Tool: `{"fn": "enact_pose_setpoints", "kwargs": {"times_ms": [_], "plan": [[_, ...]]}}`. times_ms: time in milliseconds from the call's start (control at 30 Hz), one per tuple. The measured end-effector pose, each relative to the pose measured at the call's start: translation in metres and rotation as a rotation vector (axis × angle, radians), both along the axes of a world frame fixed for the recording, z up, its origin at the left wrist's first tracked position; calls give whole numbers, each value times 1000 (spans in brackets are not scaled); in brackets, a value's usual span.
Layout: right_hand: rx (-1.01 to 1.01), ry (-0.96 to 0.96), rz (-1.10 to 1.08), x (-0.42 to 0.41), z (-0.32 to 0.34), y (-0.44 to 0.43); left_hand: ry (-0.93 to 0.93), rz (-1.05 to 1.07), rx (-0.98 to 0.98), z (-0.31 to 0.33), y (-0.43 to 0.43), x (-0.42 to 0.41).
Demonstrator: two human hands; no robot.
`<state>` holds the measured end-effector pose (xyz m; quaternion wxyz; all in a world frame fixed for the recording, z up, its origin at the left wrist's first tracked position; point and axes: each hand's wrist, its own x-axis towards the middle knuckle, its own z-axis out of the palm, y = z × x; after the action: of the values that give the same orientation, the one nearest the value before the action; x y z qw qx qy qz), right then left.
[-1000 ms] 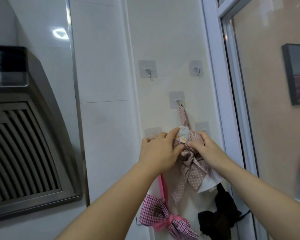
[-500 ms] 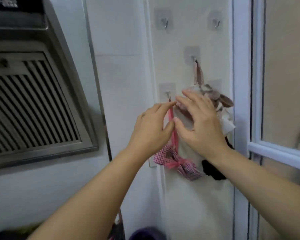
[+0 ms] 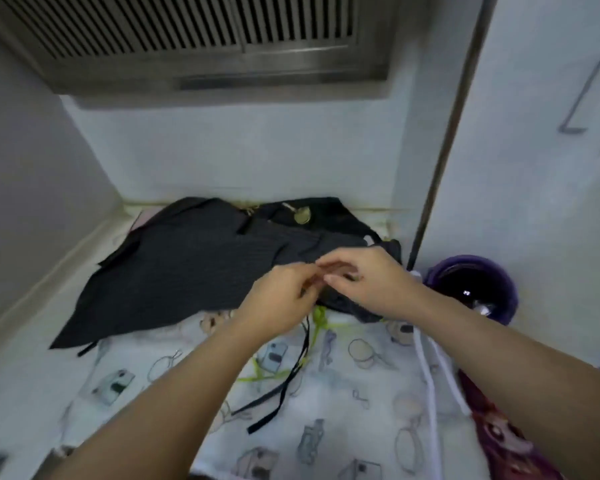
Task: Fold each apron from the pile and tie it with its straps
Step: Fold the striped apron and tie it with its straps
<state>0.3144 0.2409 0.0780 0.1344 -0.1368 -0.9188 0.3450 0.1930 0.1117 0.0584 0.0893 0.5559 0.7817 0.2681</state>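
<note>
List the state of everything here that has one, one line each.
Dark black fabric apron: unfolded, crumpled atop the pile.
White printed fabric apron: spread flat beneath it.
Thin black strap: untied, trailing loose.
Green cord: knotted.
Purple round pot: open, no lid.
Left hand: fingers pinch the strap.
Right hand: grip unclear, blurred.

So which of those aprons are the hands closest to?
The black apron at the back: left hand and right hand meet over its near edge. The white printed apron lies under the forearms, the dark red cloth far right.
</note>
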Motion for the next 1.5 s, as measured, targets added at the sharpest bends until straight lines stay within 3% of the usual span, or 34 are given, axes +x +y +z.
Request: {"fn": "enact_pose_setpoints", "kwargs": {"times_ms": [167,300,533,667,833,967,1067,1300,1400,1500], "plan": [[-121,-418,75,-47,-93,-31,-41,176,-268,-92,-82,-58],[-156,-523,-28,-81,-142,-42,56,272,-496,-139,-128,-94],[-103,-275,-372,-132,-170,-48,77,180,-658,-160,-150,-121],[-482,-257,-329,-170,-165,-51,105,142,-634,-163,-153,-127],[-943,-197,-518,-206,-161,-53,154,122,-610,-169,-158,-131],[-1161,20,-604,-219,-142,-64,107,90,-604,-169,-162,-137],[-1268,188,-534,-220,-100,-67,-49,46,-450,-155,-165,-145],[-1450,609,-195,-187,48,-64,-388,281,80,-33,-180,-158],[-1467,629,-100,-169,92,-66,-459,256,319,25,-173,-169],[-1381,595,-64,-150,126,-75,-368,197,442,68,-154,-174]]}}
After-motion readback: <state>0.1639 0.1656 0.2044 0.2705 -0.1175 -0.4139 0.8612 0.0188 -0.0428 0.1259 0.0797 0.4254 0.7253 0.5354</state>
